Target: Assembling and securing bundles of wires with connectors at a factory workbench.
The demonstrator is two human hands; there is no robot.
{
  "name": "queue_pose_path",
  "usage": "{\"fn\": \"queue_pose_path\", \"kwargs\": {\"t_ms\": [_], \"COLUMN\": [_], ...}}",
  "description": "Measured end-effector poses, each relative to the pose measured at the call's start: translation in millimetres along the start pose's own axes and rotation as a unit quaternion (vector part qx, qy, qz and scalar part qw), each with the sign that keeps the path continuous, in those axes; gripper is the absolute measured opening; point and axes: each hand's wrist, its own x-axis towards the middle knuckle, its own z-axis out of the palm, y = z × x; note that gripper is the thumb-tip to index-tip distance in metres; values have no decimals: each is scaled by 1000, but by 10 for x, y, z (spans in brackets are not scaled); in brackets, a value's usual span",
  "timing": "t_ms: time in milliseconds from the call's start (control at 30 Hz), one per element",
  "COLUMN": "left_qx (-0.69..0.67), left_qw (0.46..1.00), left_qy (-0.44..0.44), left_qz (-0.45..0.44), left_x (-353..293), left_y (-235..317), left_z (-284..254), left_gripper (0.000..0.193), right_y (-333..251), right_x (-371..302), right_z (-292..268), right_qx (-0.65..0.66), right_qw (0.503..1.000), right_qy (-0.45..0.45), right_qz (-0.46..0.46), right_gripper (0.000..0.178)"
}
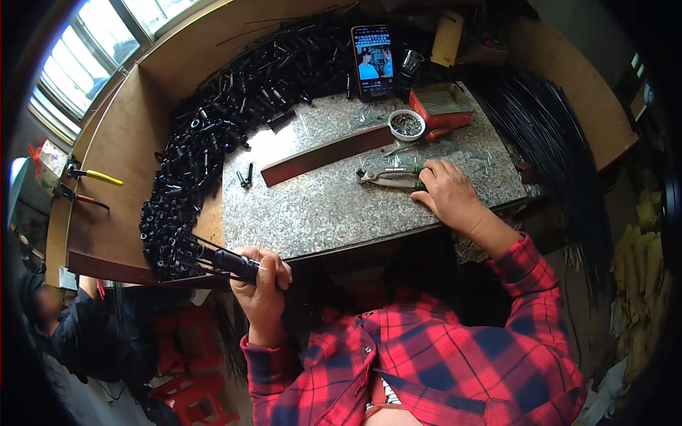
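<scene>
In my left hand (261, 290), at the near left edge of the worktop, a black cylindrical part (234, 263) is pinched between thumb and fingers. Thin black cable-like strands run from it toward the left. My right hand (450, 193) is closed over the green handles of a pair of end-cutting pincers (383, 178), which lie on the speckled stone slab (320, 220). The pincers' jaws point left, away from my hand. Two small dark fittings (246, 176) lie on the slab's left side.
A long dark red bar (327, 156) crosses the slab. Behind it stand a white bowl of small bits (407, 126), a red box (440, 106) and a phone (373, 64). Black parts (206, 149) are heaped left; black cables (547, 128) lie right. Another person (92, 334) is at lower left.
</scene>
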Motion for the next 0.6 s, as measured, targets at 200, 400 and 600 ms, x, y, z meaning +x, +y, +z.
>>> {"fn": "queue_pose_path", "kwargs": {"t_ms": [200,400,600], "left_qx": [36,23,6], "left_qw": [999,998,998], "left_qy": [5,-41,-34], "left_qz": [13,29,-51], "left_x": [-34,-57,-127], "left_y": [55,-56,-43], "left_z": [83,50,10], "left_gripper": [12,17,20], "right_y": [52,-232,-653], "right_x": [71,-34,23], "right_z": [76,-70,-409], "right_qx": [-34,184,273], "right_qw": [998,983,960], "right_qy": [-27,2,-13], "right_qz": [-56,12,-56], "right_gripper": [31,27,30]}}
